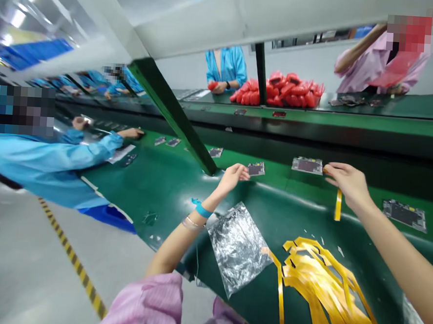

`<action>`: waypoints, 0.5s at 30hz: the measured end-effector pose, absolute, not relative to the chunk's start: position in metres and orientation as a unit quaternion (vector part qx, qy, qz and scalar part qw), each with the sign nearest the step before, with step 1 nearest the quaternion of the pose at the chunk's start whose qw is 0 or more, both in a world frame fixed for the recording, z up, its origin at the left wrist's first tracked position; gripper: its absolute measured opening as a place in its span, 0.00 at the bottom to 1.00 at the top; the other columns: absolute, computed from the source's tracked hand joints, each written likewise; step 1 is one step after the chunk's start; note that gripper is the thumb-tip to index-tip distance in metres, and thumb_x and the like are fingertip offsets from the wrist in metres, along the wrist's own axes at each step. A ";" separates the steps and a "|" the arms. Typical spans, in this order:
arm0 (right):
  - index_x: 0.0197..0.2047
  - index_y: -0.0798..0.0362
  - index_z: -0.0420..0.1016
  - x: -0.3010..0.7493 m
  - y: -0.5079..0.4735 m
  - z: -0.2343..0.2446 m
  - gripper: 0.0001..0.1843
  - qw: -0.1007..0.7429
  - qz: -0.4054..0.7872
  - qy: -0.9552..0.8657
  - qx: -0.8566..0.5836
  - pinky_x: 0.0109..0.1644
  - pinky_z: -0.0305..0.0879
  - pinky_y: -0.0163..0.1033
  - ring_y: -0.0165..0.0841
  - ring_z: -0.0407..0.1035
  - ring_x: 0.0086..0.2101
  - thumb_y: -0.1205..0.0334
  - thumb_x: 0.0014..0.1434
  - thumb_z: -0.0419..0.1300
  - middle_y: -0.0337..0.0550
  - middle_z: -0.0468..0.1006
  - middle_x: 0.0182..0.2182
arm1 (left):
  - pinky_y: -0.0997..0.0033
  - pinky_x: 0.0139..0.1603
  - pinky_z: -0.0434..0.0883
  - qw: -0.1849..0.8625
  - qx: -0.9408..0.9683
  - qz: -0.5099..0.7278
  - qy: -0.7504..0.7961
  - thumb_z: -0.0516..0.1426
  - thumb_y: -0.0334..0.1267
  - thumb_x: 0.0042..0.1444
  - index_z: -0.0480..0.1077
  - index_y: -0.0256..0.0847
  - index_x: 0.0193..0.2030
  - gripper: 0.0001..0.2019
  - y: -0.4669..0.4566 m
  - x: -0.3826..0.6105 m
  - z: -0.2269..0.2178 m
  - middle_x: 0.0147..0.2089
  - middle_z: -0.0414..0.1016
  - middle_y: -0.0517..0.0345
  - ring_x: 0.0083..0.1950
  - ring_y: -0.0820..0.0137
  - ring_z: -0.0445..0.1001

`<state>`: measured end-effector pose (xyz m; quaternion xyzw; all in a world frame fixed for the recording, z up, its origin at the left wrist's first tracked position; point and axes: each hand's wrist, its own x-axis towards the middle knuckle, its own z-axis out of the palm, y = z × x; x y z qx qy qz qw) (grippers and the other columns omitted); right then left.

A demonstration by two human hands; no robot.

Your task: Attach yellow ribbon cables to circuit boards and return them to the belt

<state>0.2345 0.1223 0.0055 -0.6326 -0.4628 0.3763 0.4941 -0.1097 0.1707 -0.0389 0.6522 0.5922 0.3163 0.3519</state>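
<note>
My left hand [233, 178] is closed at the left edge of a small dark circuit board [256, 169], its fingertips pressed together there. A blue band circles that wrist. Over on the right, my right hand [349, 184] pinches a yellow flat flex cable [338, 206], which hangs down below the fingers. An orange bit at those fingertips meets the right edge of another circuit board [307, 165]; whether it is joined cannot be seen. A heap of yellow flex cables [322, 281] lies nearer me on the green mat, beside a crinkled silver bag [238, 249].
More boards lie along the green line, one at right [404, 215] and one at left [215, 152]. A green post [178, 115] rises left of my hands. Across stands a pile of red packets [279, 90]. A co-worker in a blue sleeve [89, 147] works at left.
</note>
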 end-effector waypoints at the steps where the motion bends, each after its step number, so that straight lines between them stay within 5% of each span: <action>1: 0.38 0.51 0.77 0.242 0.125 0.004 0.16 0.507 0.344 -0.461 -0.642 0.56 0.71 0.52 0.50 0.71 0.56 0.47 0.57 0.66 0.55 0.82 0.45 | 0.63 0.45 0.77 0.323 0.654 0.313 0.608 0.48 0.41 0.74 0.71 0.33 0.50 0.15 0.177 -0.121 -0.042 0.41 0.78 0.51 0.39 0.69 0.78; 3: 0.39 0.50 0.76 0.257 0.118 -0.006 0.16 0.514 0.299 -0.460 -0.659 0.60 0.65 0.56 0.56 0.64 0.62 0.46 0.56 0.66 0.57 0.80 0.49 | 0.60 0.47 0.78 0.266 0.660 0.299 0.636 0.56 0.43 0.69 0.72 0.35 0.53 0.14 0.186 -0.142 -0.047 0.48 0.77 0.50 0.45 0.66 0.78; 6: 0.41 0.47 0.76 0.276 0.084 -0.031 0.15 0.485 0.297 -0.462 -0.680 0.55 0.67 0.58 0.59 0.72 0.55 0.47 0.55 0.66 0.57 0.81 0.49 | 0.55 0.53 0.77 0.180 0.668 0.260 0.673 0.58 0.43 0.68 0.72 0.38 0.55 0.14 0.198 -0.166 -0.048 0.56 0.75 0.48 0.52 0.62 0.76; 15: 0.43 0.48 0.80 0.269 -0.041 -0.048 0.17 0.331 0.294 -0.562 -0.699 0.45 0.71 0.47 0.45 0.77 0.41 0.45 0.62 0.58 0.47 0.83 0.41 | 0.41 0.63 0.69 0.043 0.723 0.015 0.690 0.59 0.42 0.67 0.65 0.40 0.66 0.23 0.286 -0.171 -0.038 0.68 0.64 0.44 0.65 0.52 0.68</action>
